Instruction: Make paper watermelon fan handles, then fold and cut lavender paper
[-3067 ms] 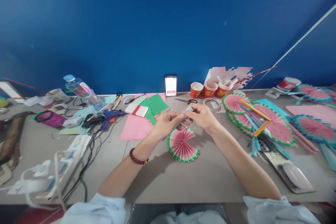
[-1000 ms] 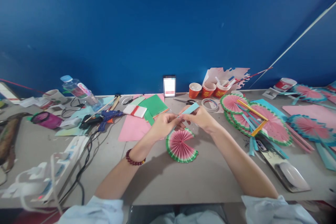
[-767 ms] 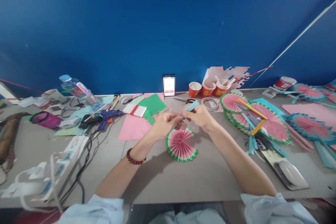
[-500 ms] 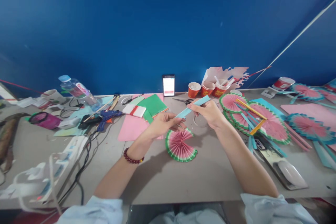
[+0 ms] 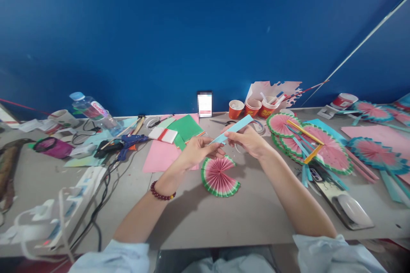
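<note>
A light blue paper strip (image 5: pixel 237 126) slants up to the right between my hands. My left hand (image 5: pixel 199 152) pinches its lower left end. Farther along the strip, my right hand (image 5: pixel 249 140) grips its lower edge, and the upper right end sticks out past the fingers. On the table just below my hands lies a pleated paper fan (image 5: pixel 220 178), pink with a green and white rim, spread nearly full circle with a gap on its right side. A green paper sheet (image 5: pixel 188 128) and a pink sheet (image 5: pixel 160 158) lie beyond my left hand.
Scissors (image 5: pixel 221 122) lie behind my hands, near a lit phone (image 5: pixel 205 104) against the blue wall. Red paper cups (image 5: pixel 253 108) stand at the back. Finished watermelon fans (image 5: pixel 329 149) lie to the right. A blue glue gun (image 5: pixel 131 143) and a power strip (image 5: pixel 80 200) are on the left.
My right hand has slid down along the paper strip toward my left hand, leaving more of its upper end showing. The pleated fan has stayed in place.
</note>
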### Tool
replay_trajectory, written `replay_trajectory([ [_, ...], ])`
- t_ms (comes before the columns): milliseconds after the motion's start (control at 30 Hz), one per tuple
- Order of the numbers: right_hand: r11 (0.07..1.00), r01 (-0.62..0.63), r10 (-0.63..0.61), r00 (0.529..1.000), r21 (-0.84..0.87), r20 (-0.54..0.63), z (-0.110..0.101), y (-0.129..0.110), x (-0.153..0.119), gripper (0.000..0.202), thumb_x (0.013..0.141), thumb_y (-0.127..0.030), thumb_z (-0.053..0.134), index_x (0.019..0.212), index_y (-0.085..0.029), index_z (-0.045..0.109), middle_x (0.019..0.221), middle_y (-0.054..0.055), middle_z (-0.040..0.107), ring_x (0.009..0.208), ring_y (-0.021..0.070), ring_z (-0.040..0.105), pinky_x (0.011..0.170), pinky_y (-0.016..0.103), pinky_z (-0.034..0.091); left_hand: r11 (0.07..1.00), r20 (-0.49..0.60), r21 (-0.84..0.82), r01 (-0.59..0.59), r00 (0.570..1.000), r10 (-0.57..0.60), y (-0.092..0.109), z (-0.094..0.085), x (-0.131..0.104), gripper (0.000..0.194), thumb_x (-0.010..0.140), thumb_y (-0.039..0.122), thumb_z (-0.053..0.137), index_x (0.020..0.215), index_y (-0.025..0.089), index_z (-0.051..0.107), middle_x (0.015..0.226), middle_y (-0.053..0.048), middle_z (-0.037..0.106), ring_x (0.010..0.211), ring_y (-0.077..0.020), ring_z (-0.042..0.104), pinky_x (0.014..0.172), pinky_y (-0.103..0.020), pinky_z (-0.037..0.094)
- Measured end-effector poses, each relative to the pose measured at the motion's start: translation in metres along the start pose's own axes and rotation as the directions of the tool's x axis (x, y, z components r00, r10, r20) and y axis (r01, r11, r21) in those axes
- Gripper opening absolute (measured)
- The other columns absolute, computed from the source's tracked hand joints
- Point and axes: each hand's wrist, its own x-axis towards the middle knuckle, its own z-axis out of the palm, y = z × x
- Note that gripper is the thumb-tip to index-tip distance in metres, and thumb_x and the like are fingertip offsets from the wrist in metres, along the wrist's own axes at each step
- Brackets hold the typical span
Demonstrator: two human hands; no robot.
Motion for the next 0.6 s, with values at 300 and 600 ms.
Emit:
replay_trajectory([
  [300,0.992,0.065,-0.07,0.996,-0.104,-0.046,0.008,0.004,0.001,0.022,0.068,-0.036,0.073,0.068,-0.015,0.065,0.059,0.0,0.059,0.052,0.0098,0.047,0.052,0.026,0.038,0.996,0.042,0.069,-0.05,0.998,0.048,0.0,0.002,-0.001,0.041,0.078,0.048,0.064,0.094,0.011,0.07,0.082,-0.012,0.074,0.074,-0.0172,0.07,0.072,-0.027,0.056],
  [600,0.996,0.052,-0.057,0.996,-0.073,-0.067,0.01,0.01,0.004,0.02,0.064,-0.034,0.074,0.066,-0.015,0.069,0.061,0.002,0.062,0.051,0.0098,0.047,0.05,0.026,0.038,0.986,-0.029,0.085,-0.143,0.989,0.146,-0.006,0.002,0.006,0.043,0.077,0.049,0.064,0.089,0.008,0.071,0.077,-0.012,0.073,0.067,-0.0182,0.07,0.068,-0.03,0.058],
])
